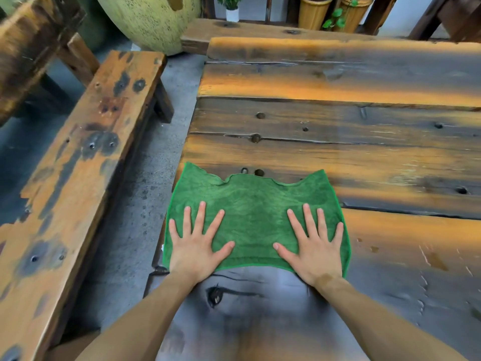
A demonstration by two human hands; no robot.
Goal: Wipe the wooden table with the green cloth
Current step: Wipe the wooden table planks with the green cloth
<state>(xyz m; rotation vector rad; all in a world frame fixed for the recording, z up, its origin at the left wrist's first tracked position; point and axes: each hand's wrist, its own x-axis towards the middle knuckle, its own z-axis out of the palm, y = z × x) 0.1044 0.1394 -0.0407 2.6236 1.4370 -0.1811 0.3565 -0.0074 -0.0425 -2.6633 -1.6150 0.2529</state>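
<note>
A green cloth [253, 212] lies spread flat on the wooden table [364, 152], close to the table's left edge. Its far edge is wavy and slightly folded. My left hand [195, 243] presses flat on the cloth's near left part, fingers spread. My right hand [313, 246] presses flat on the near right part, fingers spread too. Both palms rest on the cloth's near hem, and neither hand pinches the fabric.
A long wooden bench [78, 165] runs along the left, with a strip of concrete floor [145, 191] between it and the table. A large speckled pot [151, 19], a small potted plant [231, 7] and bamboo-like planters [328, 11] stand beyond the far end.
</note>
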